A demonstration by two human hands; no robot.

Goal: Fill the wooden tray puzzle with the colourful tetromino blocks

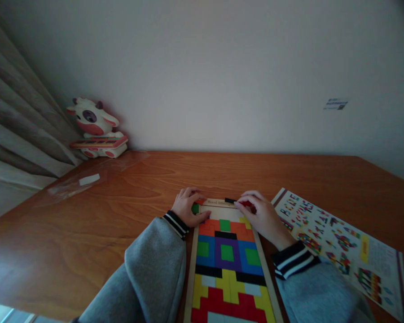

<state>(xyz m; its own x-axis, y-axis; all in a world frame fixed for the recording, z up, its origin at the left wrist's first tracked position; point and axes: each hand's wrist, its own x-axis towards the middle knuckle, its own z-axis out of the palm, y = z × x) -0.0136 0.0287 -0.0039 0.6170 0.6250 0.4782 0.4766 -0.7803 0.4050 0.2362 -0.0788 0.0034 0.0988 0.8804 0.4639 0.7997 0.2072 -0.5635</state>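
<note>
A wooden puzzle board lies in front of me, filled over much of its surface with coloured block pieces. At its far left corner my left hand rests with thumb and fingers apart. A green piece and an orange piece show by those fingers. Over the far right corner is my right hand, its thumb and fingertips closed at the end of a black puzzle piece on the far rim. Partly hidden under the right hand is a red piece. A pale strip inside the board's far end is bare.
To the right lies a printed pattern sheet, partly under my right sleeve. A toy cow with a keyboard stands at the back left. Clear plastic wrapping lies before it. A curtain hangs at the left; a wall closes the back.
</note>
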